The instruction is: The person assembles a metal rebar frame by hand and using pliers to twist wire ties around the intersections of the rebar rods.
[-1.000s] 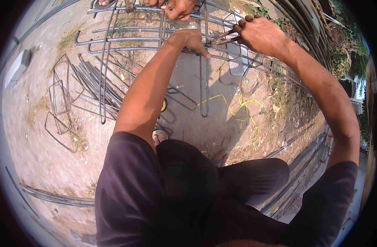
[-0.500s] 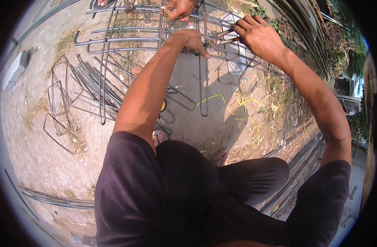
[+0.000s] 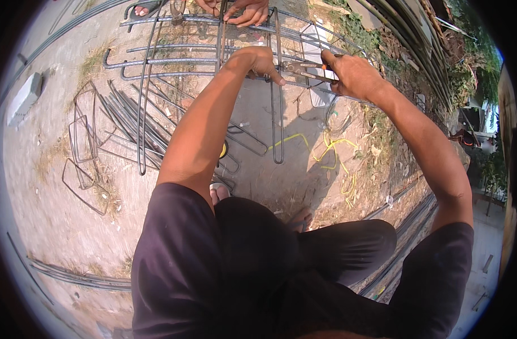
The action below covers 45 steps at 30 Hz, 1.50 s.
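Observation:
My right hand is wrapped round the handles of a pair of pincers, their jaws against the steel bars just right of my left hand. My left hand is closed round a rebar of the cage, close to an upright bent stirrup; some of its fingers are hidden behind the steel. Ribbed bars run left to right, with hooked ends at the left, and long narrow stirrups cross them. At the far side another person's hands hold a stirrup where it crosses the bars.
Cut steel rods lie in a heap below the cage, beside loose square stirrups. Yellow strapping lies on the ground. A pale block stands far left, bamboo poles lie upper right, and more bars lie lower right.
My right hand has turned and moved slightly lower with the pincers, whose handles now show more plainly. The other person's second hand has come into view at the cage. My left hand stays nearly in place.

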Motion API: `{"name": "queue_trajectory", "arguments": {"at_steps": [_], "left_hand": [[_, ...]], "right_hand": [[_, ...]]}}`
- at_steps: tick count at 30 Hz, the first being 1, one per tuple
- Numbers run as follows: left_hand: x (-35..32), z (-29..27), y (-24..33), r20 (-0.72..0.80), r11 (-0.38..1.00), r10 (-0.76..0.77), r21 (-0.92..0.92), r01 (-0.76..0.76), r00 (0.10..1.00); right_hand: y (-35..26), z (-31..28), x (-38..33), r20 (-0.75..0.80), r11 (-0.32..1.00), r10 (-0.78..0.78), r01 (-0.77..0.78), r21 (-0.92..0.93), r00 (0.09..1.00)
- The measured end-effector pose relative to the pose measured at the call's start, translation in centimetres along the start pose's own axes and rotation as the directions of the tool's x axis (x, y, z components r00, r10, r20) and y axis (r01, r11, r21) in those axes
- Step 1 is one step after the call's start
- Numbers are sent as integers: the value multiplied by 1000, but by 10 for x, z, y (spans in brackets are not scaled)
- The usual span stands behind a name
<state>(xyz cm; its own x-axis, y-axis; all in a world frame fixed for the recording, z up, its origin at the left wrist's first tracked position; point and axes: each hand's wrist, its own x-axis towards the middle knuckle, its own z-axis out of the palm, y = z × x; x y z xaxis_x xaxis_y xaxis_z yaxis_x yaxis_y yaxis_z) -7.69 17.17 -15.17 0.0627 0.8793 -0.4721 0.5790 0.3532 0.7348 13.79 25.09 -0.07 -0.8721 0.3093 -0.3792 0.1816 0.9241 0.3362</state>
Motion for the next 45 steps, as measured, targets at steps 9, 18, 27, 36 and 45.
{"name": "queue_trajectory", "arguments": {"at_steps": [9,18,27,36,45], "left_hand": [[6,-3,-3,11,993,44,106,-44,999],[-51,11,59,-495,933,337,61,-355,801],[-69,120,130,-356,862,373,-209,-462,857],[-153,88,118,-343,757,302,-481,-442,890],[-433,137,-40,-719,652,-325,-641,-406,614]], "right_hand": [[11,-34,16,457,802,72,-324,502,887],[14,-5,-123,349,425,197,-400,812,916],[-21,75,-205,282,-222,220,-234,947,934],[-47,243,-221,500,477,-74,-410,778,863],[-131,232,-171,90,778,-164,72,625,982]]}}
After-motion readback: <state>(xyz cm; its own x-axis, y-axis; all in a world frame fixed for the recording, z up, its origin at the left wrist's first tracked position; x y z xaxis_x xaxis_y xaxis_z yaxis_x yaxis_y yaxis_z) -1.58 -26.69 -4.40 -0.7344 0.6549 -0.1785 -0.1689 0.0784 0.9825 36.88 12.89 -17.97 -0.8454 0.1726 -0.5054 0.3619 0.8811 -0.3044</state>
